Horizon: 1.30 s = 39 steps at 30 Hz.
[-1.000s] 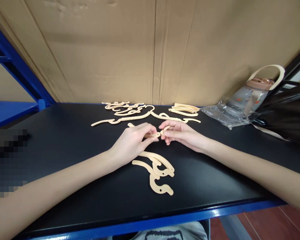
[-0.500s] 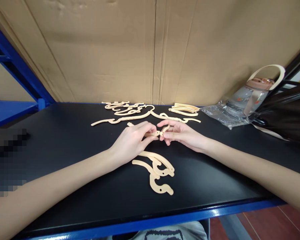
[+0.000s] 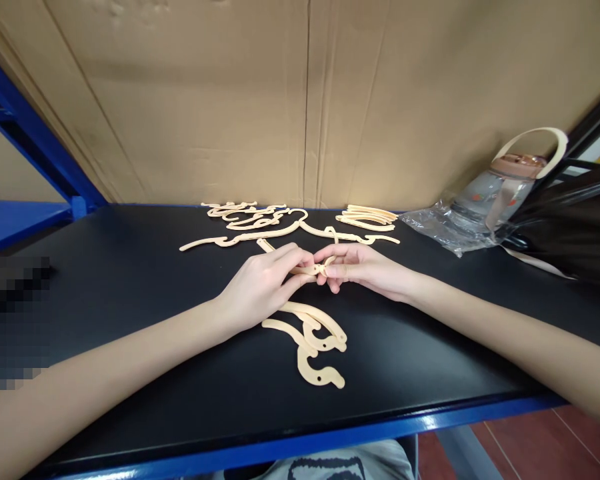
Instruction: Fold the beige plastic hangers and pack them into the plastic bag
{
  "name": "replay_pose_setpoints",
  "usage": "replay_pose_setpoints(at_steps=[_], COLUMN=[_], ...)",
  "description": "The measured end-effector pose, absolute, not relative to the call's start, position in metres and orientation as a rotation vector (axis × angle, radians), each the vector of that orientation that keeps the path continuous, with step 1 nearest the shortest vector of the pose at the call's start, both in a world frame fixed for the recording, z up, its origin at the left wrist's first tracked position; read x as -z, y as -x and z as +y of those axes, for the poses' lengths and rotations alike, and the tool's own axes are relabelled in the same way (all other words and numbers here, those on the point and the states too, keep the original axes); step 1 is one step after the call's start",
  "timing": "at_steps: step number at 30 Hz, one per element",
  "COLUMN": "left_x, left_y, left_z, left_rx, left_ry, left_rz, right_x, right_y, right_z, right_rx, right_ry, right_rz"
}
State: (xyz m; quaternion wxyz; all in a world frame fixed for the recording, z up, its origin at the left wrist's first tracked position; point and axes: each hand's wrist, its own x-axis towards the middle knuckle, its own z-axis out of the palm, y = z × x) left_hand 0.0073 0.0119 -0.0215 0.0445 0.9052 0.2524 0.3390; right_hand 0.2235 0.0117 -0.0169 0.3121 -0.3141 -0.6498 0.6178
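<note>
My left hand [image 3: 263,279] is closed on a cream plastic hanger arm [image 3: 307,270]; its far end [image 3: 265,245] sticks out behind the fingers. My right hand [image 3: 363,263] pinches a thin curved hanger hook [image 3: 336,237], whose loop rises above the fingers. The two pieces meet between my fingertips, where the joint is partly hidden. Just below my hands, several loose hanger arms [image 3: 320,377] with small holes lie overlapping. Beyond my hands rests a spread-out hanger [image 3: 275,234] with its hook [image 3: 299,212] toward the back.
At the back left lies a pile of hooked hanger parts [image 3: 255,220], and at the back right a stack of curved arms [image 3: 367,217]. A water bottle [image 3: 497,193] stands on the right beside clear plastic wrap [image 3: 437,230] and a black bag [image 3: 575,227]. Cardboard [image 3: 205,107] backs the black table [image 3: 130,280].
The hook in my right hand has come in closer against the end of the hanger arm, and its loop has tilted slightly. The hanger arm's far end shows a little more behind my left hand.
</note>
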Motion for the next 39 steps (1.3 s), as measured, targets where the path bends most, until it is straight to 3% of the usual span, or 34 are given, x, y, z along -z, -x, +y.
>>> replay_pose_setpoints(at_steps=[39], left_x=[0.022], left_y=[-0.007], left_z=[0.012], left_rx=[-0.83], left_ry=[-3.15], left_rz=[0.57], right_x=[0.026], right_y=[-0.227], right_z=[0.026], right_rx=[-1.584], right_ry=[0.838], right_rz=[-1.842])
